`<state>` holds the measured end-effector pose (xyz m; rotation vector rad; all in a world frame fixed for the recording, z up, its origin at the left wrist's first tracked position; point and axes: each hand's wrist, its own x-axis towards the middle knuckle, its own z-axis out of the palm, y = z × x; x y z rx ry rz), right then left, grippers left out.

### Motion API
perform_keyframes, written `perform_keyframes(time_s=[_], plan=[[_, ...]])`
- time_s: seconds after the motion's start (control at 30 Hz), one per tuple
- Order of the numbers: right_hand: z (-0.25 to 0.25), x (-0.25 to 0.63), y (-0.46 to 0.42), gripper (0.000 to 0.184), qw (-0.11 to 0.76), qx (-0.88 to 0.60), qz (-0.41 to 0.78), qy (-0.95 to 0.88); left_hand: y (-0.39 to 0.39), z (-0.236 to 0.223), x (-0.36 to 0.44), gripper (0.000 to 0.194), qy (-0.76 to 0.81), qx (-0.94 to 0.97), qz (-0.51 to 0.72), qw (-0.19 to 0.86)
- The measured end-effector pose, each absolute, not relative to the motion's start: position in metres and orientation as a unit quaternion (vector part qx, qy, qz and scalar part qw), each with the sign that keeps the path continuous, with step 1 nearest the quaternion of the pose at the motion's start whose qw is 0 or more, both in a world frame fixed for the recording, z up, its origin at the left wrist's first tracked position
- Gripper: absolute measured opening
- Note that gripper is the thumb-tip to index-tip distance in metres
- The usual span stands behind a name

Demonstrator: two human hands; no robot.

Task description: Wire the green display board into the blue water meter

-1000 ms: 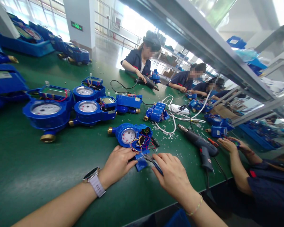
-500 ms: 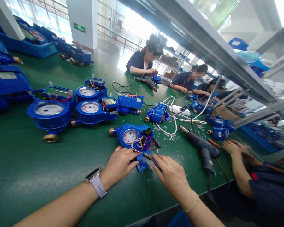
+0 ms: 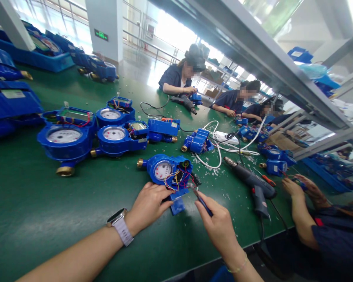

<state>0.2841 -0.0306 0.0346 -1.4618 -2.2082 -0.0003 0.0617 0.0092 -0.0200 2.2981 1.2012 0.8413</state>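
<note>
A blue water meter [image 3: 164,171] with a white dial and loose coloured wires lies on the green table [image 3: 47,203] just in front of me. My left hand [image 3: 148,205], a watch on its wrist, rests against the meter's near side, fingers curled on its blue cover piece [image 3: 176,204]. My right hand [image 3: 219,225] is closed round blue-handled pliers [image 3: 200,197], whose tips reach the wires at the meter's right side.
Several more blue meters [image 3: 114,135] lie to the left and behind. A heat gun [image 3: 253,186] and white cables [image 3: 220,150] lie to the right. A co-worker's hands [image 3: 300,188] are at the right edge; other people sit farther along the table.
My right hand has lifted and drawn back to the right, tilting the pliers up towards the wires. The left hand has stayed on the meter.
</note>
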Motion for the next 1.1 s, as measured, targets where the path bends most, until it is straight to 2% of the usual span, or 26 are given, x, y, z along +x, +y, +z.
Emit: perform_keyframes(time_s=[0.1, 0.2, 0.6, 0.83, 1.1], plan=[[0.046, 0.288, -0.034, 0.031, 0.354, -0.577, 0.081, -0.732, 0.01, -0.021, 0.061, 0.021, 0.435, 0.824, 0.298, 0.209], [0.051, 0.299, -0.038, 0.028, 0.398, -0.598, 0.123, -0.685, 0.01, -0.022, 0.062, 0.021, 0.441, 0.82, 0.299, 0.207], [-0.011, 0.356, -0.011, 0.05, 0.357, -0.678, 0.059, -0.64, 0.009, -0.021, 0.06, 0.021, 0.459, 0.784, 0.336, 0.249], [-0.05, 0.366, 0.007, 0.047, 0.313, -0.678, -0.005, -0.664, 0.006, -0.021, 0.057, 0.02, 0.48, 0.768, 0.349, 0.242], [-0.057, 0.364, 0.005, 0.044, 0.282, -0.667, -0.046, -0.689, 0.003, -0.018, 0.057, 0.021, 0.494, 0.736, 0.372, 0.275]])
